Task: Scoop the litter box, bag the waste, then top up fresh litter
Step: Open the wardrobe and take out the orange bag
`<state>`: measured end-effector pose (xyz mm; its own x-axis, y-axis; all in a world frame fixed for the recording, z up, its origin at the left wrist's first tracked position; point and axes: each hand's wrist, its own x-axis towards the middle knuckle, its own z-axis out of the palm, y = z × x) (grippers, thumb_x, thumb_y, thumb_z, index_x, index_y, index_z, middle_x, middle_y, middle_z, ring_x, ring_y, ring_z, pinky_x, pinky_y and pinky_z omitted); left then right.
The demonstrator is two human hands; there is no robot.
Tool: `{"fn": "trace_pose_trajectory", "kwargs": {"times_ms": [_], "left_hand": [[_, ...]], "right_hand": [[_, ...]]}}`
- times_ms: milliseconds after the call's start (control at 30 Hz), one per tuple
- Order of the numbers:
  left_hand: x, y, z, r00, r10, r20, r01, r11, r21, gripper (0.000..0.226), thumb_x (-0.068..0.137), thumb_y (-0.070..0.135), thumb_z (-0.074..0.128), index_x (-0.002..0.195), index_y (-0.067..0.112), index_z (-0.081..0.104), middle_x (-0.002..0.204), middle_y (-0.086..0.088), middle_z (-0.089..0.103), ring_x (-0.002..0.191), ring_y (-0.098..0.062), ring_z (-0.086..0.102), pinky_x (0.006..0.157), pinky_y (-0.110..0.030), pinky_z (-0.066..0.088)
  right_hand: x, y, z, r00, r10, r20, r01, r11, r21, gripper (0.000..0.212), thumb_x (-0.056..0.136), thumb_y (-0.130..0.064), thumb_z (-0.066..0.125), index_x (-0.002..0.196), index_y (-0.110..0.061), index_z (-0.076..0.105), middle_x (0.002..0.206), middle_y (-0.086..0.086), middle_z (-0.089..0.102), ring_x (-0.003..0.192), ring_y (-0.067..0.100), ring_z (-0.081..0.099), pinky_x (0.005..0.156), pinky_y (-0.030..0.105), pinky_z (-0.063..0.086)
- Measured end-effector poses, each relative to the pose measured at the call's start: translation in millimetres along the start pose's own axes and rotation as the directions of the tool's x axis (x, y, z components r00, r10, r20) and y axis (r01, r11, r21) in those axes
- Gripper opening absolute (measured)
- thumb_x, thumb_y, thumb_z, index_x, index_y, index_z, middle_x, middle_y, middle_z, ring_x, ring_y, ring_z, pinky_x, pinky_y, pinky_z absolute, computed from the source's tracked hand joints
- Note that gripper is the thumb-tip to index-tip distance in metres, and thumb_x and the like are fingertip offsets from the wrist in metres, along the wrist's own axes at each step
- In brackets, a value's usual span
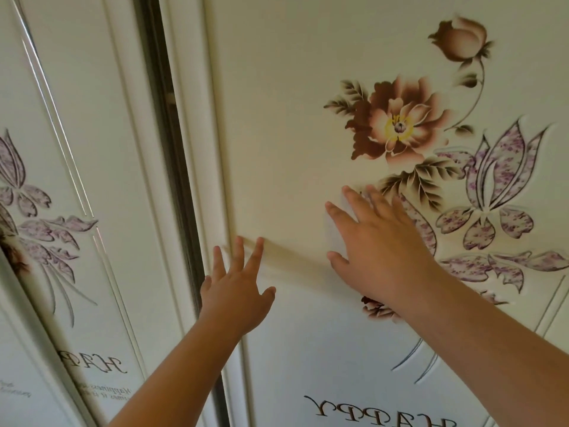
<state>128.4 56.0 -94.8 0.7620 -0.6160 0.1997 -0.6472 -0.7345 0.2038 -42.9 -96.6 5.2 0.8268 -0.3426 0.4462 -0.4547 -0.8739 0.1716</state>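
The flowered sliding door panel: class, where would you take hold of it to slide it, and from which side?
Grip the raised left edge frame of the door panel, from the dark gap side; the flat face shows no handle. Both hands, left and right, are open.

1. Single head-worn view, facing a cream sliding door [292, 118] close up, tilted so the panel edges run slantwise.
2. Close enough that both forearms fill the lower frame.
3. No second view to overlap.
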Motion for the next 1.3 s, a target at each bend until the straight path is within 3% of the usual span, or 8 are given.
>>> {"fn": "trace_pose_trajectory", "kwargs": {"times_ms": [367, 500, 600, 700, 833, 933, 1067, 1300], "left_hand": [[1, -19, 2, 0.993, 0.113, -0.018, -0.114, 0.983, -0.141, 0.085, 0.099, 0.067, 0.045, 0.158, 0.054, -0.015, 0.169, 0.010, -0.030, 0.161, -0.032, 0.001, 0.122, -0.055, 0.035], [2, -39, -11, 0.976, 0.139, -0.167, -0.186, 0.931, -0.313, 0.069, 0.102, 0.051, 0.055, 0.162, 0.044, 0.022, 0.172, 0.014, 0.016, 0.148, -0.015, 0.043, 0.116, -0.035, 0.042], [11, -61, -18, 0.960, 0.012, -0.281, -0.168, 0.825, -0.539, 0.052, 0.098, 0.036, 0.066, 0.145, 0.034, 0.044, 0.146, 0.011, 0.050, 0.121, -0.007, 0.060, 0.092, -0.017, 0.047], [22, -83, -21, 0.945, -0.132, -0.299, -0.102, 0.749, -0.655, 0.051, 0.092, 0.029, 0.075, 0.129, 0.027, 0.040, 0.133, 0.004, 0.047, 0.108, -0.012, 0.061, 0.077, -0.018, 0.049], [38, -108, -27, 0.986, -0.140, -0.091, 0.068, 0.834, -0.548, 0.075, 0.097, 0.039, 0.070, 0.157, 0.017, 0.030, 0.159, -0.009, 0.038, 0.141, -0.029, 0.046, 0.111, -0.042, 0.044], [46, -115, -19, 0.999, -0.041, 0.008, 0.039, 0.845, -0.534, 0.052, 0.104, 0.037, 0.059, 0.149, 0.015, 0.046, 0.136, -0.004, 0.064, 0.121, -0.024, 0.062, 0.098, -0.034, 0.052], [49, -123, -6, 0.999, -0.032, -0.023, 0.012, 0.803, -0.596, 0.032, 0.107, 0.032, 0.054, 0.135, 0.017, 0.056, 0.111, 0.004, 0.072, 0.097, -0.014, 0.069, 0.074, -0.024, 0.052], [61, -132, 2, 0.996, 0.078, -0.045, -0.089, 0.807, -0.584, 0.044, 0.105, 0.037, 0.056, 0.145, 0.019, 0.049, 0.129, -0.001, 0.069, 0.117, -0.021, 0.065, 0.087, -0.026, 0.047]], "right_hand": [[33, -74, 3, 0.987, -0.158, 0.009, 0.158, 0.985, 0.066, 0.076, 0.100, -0.048, 0.046, 0.162, -0.030, 0.006, 0.170, 0.002, -0.014, 0.157, 0.029, -0.012, 0.127, 0.052, 0.007], [43, -99, 9, 0.982, -0.180, 0.049, 0.177, 0.982, 0.069, 0.077, 0.100, -0.049, 0.046, 0.163, -0.030, 0.006, 0.170, 0.002, -0.016, 0.156, 0.029, -0.013, 0.127, 0.052, 0.007], [49, -117, 13, 0.980, -0.188, 0.071, 0.183, 0.980, 0.073, 0.077, 0.100, -0.048, 0.048, 0.163, -0.029, 0.008, 0.170, 0.003, -0.016, 0.156, 0.030, -0.013, 0.126, 0.052, 0.008], [54, -134, 17, 0.980, -0.180, 0.089, 0.173, 0.981, 0.082, 0.076, 0.099, -0.044, 0.050, 0.162, -0.028, 0.010, 0.170, 0.003, -0.014, 0.156, 0.030, -0.012, 0.126, 0.052, 0.008], [59, -149, 17, 0.985, -0.142, 0.095, 0.135, 0.988, 0.080, 0.077, 0.098, -0.040, 0.049, 0.162, -0.028, 0.009, 0.170, 0.004, -0.014, 0.156, 0.031, -0.013, 0.126, 0.053, 0.008], [62, -159, 19, 0.989, -0.111, 0.098, 0.104, 0.992, 0.077, 0.079, 0.098, -0.040, 0.048, 0.163, -0.028, 0.006, 0.170, 0.005, -0.015, 0.156, 0.031, -0.014, 0.126, 0.052, 0.008], [60, -181, 23, 0.983, -0.123, 0.135, 0.111, 0.989, 0.095, 0.080, 0.099, -0.042, 0.047, 0.163, -0.030, -0.001, 0.169, 0.006, -0.020, 0.155, 0.032, -0.019, 0.127, 0.050, 0.005], [60, -201, 35, 0.989, -0.024, 0.144, 0.008, 0.994, 0.113, 0.081, 0.100, -0.040, 0.043, 0.163, -0.017, -0.003, 0.162, 0.007, -0.037, 0.155, 0.027, -0.019, 0.127, 0.047, 0.007]]}}
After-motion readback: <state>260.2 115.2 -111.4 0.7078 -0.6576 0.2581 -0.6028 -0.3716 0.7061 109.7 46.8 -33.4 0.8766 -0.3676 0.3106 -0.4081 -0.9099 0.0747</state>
